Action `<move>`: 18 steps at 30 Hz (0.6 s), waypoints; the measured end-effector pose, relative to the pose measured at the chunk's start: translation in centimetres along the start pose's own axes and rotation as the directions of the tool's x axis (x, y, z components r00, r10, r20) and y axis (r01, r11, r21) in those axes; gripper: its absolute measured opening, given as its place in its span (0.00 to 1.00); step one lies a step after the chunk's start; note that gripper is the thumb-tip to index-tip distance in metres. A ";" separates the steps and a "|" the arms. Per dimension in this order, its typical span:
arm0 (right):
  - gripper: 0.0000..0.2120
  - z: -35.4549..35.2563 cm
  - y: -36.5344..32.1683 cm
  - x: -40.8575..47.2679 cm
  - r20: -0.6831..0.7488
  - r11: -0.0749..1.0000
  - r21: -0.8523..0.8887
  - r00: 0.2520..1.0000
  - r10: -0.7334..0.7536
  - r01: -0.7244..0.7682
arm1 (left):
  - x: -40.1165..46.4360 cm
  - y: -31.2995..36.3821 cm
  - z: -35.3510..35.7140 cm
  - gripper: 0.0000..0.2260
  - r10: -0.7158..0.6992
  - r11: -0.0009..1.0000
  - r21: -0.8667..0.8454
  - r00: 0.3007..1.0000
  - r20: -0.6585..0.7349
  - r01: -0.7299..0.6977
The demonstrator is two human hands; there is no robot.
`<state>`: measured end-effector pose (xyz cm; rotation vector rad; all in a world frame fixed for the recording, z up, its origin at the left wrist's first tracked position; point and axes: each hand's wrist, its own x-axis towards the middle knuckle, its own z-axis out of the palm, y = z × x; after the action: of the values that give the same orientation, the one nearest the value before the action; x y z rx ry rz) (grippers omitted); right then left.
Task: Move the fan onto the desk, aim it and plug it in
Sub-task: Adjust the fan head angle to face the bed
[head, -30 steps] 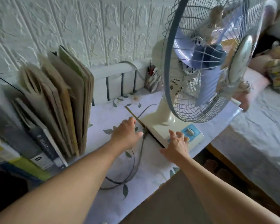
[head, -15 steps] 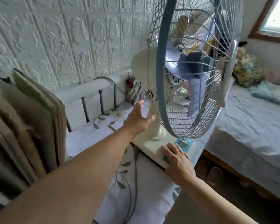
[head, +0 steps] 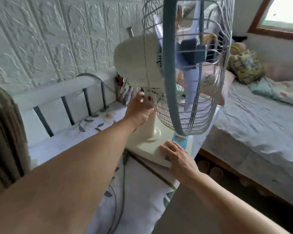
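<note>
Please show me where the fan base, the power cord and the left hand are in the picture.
fan base [head: 149,149]: head view, on the bare cream top of the base.
power cord [head: 123,176]: head view, on the stretch lying on the desk cloth.
left hand [head: 139,111]: head view, on the back of the hand.

I see a bed [head: 254,132] right of my right hand, a patterned pillow [head: 247,68] on it, slippers [head: 210,169] beneath, books [head: 5,132] far left.

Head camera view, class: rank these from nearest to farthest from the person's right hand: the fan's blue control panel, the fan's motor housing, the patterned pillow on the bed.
From the right hand:
1. Blue control panel, on the fan base just beyond the fingertips.
2. Motor housing, up behind the cage, above the left hand.
3. Patterned pillow, far right on the bed by the window.
</note>
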<state>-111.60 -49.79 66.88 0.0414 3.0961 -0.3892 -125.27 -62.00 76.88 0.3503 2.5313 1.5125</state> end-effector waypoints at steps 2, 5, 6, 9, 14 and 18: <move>0.31 -0.7 1.6 0.5 0.029 0.999 -0.025 0.999 -0.036 0.037 | 0.2 0.1 0.4 0.24 0.043 0.997 -0.062 0.999 -0.026 -0.044; 0.31 -1.2 3.8 1.4 0.080 0.994 -0.061 0.993 -0.086 0.091 | 0.6 0.0 1.0 0.24 0.049 0.995 -0.082 0.993 -0.105 -0.058; 0.32 -1.4 4.2 1.7 0.090 0.993 -0.070 0.992 -0.086 0.093 | 0.4 -0.1 1.1 0.23 0.040 0.997 -0.064 0.991 -0.128 -0.048; 0.34 -2.2 6.3 3.3 0.109 0.985 -0.110 0.987 -0.122 0.133 | 0.7 0.0 1.9 0.24 -0.006 1.000 0.006 0.978 -0.210 0.007; 0.39 -3.3 9.2 5.6 0.127 0.955 -0.185 0.969 -0.211 0.232 | 0.3 1.2 3.7 0.22 -0.065 0.991 0.081 0.923 -0.379 0.103; 0.37 -4.2 11.1 7.3 0.106 0.919 -0.266 0.956 -0.273 0.292 | 0.1 1.8 5.6 0.25 -0.101 0.975 0.121 0.856 -0.507 0.187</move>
<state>-118.61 -37.81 68.02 -0.4195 3.0583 0.0478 -123.66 -56.49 75.82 -0.2515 2.9998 1.4872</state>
